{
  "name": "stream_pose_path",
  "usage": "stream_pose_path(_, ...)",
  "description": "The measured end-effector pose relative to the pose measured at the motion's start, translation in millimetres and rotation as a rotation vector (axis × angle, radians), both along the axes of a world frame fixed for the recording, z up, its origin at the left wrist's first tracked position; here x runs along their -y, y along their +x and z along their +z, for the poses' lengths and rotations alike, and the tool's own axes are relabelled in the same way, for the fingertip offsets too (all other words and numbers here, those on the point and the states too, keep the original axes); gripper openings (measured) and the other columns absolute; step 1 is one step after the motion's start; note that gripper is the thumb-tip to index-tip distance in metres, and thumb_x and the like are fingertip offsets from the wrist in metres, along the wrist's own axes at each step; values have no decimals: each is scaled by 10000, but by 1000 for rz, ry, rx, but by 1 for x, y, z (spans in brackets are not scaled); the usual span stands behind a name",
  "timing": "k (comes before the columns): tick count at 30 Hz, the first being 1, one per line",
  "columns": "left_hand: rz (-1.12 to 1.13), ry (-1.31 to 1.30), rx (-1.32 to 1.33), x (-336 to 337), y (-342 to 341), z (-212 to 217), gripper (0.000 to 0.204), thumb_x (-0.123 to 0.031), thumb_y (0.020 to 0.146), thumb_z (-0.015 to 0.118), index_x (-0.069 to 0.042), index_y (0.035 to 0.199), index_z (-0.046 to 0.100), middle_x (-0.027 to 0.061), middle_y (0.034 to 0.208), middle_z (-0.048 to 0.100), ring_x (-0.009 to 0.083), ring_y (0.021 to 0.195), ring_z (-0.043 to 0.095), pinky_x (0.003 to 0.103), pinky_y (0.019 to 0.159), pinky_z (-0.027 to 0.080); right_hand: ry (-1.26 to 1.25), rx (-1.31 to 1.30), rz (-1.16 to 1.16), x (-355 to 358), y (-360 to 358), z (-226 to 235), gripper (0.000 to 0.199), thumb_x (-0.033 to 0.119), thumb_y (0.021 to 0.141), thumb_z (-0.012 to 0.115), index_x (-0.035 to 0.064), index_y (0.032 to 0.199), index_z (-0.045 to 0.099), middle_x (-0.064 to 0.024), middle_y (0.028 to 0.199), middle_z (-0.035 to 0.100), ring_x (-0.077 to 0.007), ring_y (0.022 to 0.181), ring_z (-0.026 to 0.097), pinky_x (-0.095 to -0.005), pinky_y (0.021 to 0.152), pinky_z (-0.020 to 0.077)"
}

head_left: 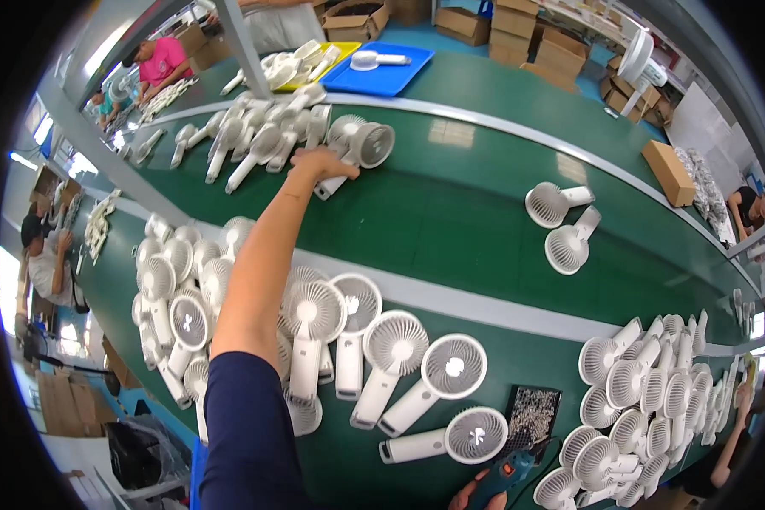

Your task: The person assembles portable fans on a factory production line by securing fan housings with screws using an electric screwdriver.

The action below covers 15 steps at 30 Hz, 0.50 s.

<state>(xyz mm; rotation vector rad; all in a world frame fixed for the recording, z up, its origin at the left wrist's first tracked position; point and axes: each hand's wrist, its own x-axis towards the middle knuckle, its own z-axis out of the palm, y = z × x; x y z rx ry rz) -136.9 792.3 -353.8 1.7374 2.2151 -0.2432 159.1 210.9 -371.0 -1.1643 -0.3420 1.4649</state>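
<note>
My left hand (321, 163) reaches far out over the green conveyor belt, its fingers closed round the handle of a white handheld fan (372, 144). A second fan head (345, 127) is right against that one; whether I grip both handles cannot be made out. At the lower edge my right hand (466, 496) is wrapped round a teal electric screwdriver (503, 478), only partly in view. Close to its tip are a black tray of small screws (534, 413) and a fan lying on its side (476, 435). Several more fans (397, 342) lie between my arms.
Piles of fans stand on the left (178, 263) and right (637, 399) of the bench. On the belt lie two fans (567, 248) and a heap (255, 140). Beyond are a blue tray (382, 76), a yellow tray (342, 53) and a metal post (242, 47). Co-workers sit around.
</note>
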Motion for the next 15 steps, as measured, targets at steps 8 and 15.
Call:
stream_pose_path(8, -5, 409, 285, 103, 31, 5, 931, -531, 527, 777, -25, 1242, 460, 278, 1254, 416, 398, 1152, 474, 421, 945, 446, 8, 125, 46, -1, 0, 4, 590, 607, 910, 355, 65, 1136, 405, -86, 627, 447, -198, 426, 393, -331, 429, 378)
stream_pose_path(15, -259, 443, 434, 236, -30, 113, 816, -454, 564, 733, 24, 1190, 518, 287, 1171, 522, 383, 1067, 533, 387, 915, 452, 159, -126, 0, 2, 8, -19, 544, 606, 941, 253, 105, 1118, 372, -37, 556, 381, -135, 340, 336, -269, 319, 312)
